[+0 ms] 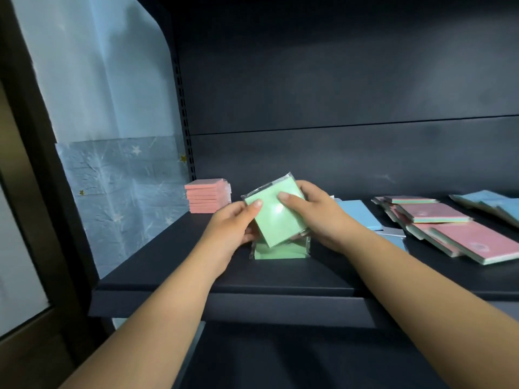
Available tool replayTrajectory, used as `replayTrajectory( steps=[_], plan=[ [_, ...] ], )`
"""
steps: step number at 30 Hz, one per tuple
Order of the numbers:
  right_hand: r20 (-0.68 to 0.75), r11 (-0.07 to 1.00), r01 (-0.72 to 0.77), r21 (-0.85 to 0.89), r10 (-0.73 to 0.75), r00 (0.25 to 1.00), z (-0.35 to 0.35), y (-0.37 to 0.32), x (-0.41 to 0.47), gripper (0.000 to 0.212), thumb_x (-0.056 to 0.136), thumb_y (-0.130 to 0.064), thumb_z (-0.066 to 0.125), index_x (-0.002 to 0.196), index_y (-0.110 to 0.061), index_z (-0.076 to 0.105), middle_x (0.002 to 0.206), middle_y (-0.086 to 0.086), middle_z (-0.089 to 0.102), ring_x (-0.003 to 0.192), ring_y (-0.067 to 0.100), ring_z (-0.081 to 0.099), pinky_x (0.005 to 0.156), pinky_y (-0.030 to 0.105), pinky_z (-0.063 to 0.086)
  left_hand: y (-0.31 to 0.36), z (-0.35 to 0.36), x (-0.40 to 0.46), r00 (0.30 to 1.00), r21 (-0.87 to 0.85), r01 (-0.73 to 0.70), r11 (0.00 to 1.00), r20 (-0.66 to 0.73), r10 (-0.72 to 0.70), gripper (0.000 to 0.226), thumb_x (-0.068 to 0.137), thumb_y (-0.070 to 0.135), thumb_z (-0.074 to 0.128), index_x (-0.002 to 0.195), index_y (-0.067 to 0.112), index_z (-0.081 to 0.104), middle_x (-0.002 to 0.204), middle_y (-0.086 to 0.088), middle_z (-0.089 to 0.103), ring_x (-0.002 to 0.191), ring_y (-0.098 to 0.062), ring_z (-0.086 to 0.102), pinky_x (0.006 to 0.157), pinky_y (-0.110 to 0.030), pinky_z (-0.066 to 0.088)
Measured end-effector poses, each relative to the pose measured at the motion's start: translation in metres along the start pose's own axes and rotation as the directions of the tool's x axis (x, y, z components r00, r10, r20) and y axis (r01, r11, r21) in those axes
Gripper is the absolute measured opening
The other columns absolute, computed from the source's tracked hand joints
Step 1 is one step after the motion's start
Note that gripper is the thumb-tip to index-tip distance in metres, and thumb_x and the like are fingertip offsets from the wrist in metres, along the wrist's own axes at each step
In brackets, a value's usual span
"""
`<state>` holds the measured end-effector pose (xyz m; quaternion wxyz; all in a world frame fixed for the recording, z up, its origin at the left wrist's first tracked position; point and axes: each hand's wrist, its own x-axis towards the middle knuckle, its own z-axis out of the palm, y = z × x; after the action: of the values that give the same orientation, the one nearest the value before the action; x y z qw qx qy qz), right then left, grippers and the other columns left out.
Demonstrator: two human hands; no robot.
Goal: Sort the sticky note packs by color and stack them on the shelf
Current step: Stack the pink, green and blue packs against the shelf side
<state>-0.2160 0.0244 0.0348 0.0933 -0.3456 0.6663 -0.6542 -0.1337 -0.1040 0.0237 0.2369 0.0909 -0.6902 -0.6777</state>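
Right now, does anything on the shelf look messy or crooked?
Yes. The pink-topped sticky note packs at the right lie slumped and fanned out, not stacked. The wrapped green pack held by both hands sits tilted over the green stack. The pink stack at the back left is tidy.

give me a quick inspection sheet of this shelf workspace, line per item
surface: dark shelf, bare at its front left.
job's things: green sticky note pack held tilted above the green stack; pink stack at back left; blue packs and a loose pile of pink-topped packs to the right, unsorted.
clutter: nothing seen.
hands: left hand and right hand both grip the green pack by its edges.
cables: nothing seen.
surroundings: star-print blue sheet at left; dark back panel behind.
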Motion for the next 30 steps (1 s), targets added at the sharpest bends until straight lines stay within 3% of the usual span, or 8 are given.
replayTrajectory(
  steps=[3,11,13,16,19,22,26,30],
  plan=[
    [0.058,0.987,-0.096,0.130,0.089,0.994,-0.008,-0.008,-0.004,0.012,0.094,-0.026,0.052,0.091,-0.017,0.060,0.084,0.004,0.063,0.071,0.018,0.062,0.053,0.029,0.053,0.004,0.006,-0.006,0.999,-0.132,-0.012,0.991,0.038,0.017,0.015,0.092,0.016,0.053,0.081,0.012,0.062,0.071,0.001,0.072,0.063,-0.012,0.068,0.060,-0.027,0.057],
    [0.156,0.861,-0.358,0.361,0.323,0.933,-0.023,-0.018,-0.006,0.006,0.085,-0.021,0.062,0.082,-0.015,0.063,0.072,-0.001,0.064,0.054,0.010,0.060,0.051,0.019,0.052,0.012,-0.001,-0.008,0.999,-0.327,-0.019,0.945,0.034,0.032,0.013,0.092,0.011,0.051,0.085,0.011,0.062,0.070,0.002,0.073,0.063,-0.012,0.070,0.061,-0.030,0.059],
    [0.143,0.809,-0.371,0.456,0.345,0.928,-0.027,-0.021,-0.004,0.003,0.085,-0.016,0.062,0.088,-0.015,0.061,0.074,0.001,0.062,0.054,0.012,0.057,0.050,0.020,0.053,0.010,-0.005,-0.012,0.999,-0.358,0.015,0.933,0.049,0.002,0.013,0.093,0.009,0.050,0.086,0.010,0.061,0.072,0.000,0.074,0.063,-0.013,0.071,0.057,-0.028,0.059],
    [0.072,0.796,-0.296,0.528,0.305,0.950,-0.024,-0.026,-0.001,0.023,0.086,0.006,0.056,0.097,-0.014,0.058,0.078,0.007,0.065,0.052,0.014,0.065,0.047,0.026,0.056,0.004,-0.013,-0.015,0.991,-0.329,0.084,0.941,0.122,-0.046,0.012,0.092,0.010,0.050,0.094,0.010,0.061,0.085,-0.008,0.073,0.072,-0.020,0.072,0.064,-0.035,0.060],
    [0.039,0.828,-0.242,0.506,0.259,0.965,-0.015,-0.032,0.003,0.031,0.082,0.015,0.056,0.099,-0.011,0.058,0.082,0.011,0.067,0.053,0.015,0.068,0.052,0.028,0.058,0.010,-0.018,-0.015,0.964,-0.191,0.134,0.972,0.253,-0.083,0.021,0.089,0.027,0.053,0.104,0.016,0.062,0.096,-0.008,0.070,0.084,-0.024,0.070,0.076,-0.044,0.057],
    [0.034,0.893,-0.220,0.394,0.225,0.974,-0.003,-0.039,0.007,0.030,0.080,0.014,0.060,0.095,-0.011,0.059,0.062,0.006,0.069,0.050,0.013,0.067,0.053,0.025,0.058,0.021,-0.013,-0.008,0.954,-0.061,0.098,0.993,0.291,-0.076,0.026,0.085,0.043,0.053,0.094,0.023,0.067,0.086,0.000,0.074,0.076,-0.015,0.071,0.067,-0.033,0.056],
    [0.054,0.918,-0.173,0.357,0.164,0.985,0.009,-0.045,0.011,0.025,0.081,0.007,0.063,0.093,-0.013,0.058,0.062,0.003,0.069,0.054,0.014,0.067,0.058,0.025,0.057,0.027,-0.005,0.003,0.977,-0.011,0.066,0.998,0.205,-0.063,0.021,0.089,0.038,0.055,0.093,0.020,0.064,0.074,0.001,0.074,0.064,-0.014,0.070,0.058,-0.026,0.055],
    [-0.097,0.946,-0.213,0.245,0.242,0.965,-0.007,-0.032,0.013,0.007,0.086,-0.009,0.064,0.085,-0.009,0.057,0.075,0.006,0.058,0.067,0.016,0.058,0.070,0.024,0.053,0.015,-0.013,0.012,0.995,-0.106,0.084,0.991,0.071,-0.076,0.015,0.090,0.030,0.057,0.103,0.022,0.061,0.088,-0.004,0.070,0.072,-0.019,0.068,0.061,-0.032,0.055]
  ],
)
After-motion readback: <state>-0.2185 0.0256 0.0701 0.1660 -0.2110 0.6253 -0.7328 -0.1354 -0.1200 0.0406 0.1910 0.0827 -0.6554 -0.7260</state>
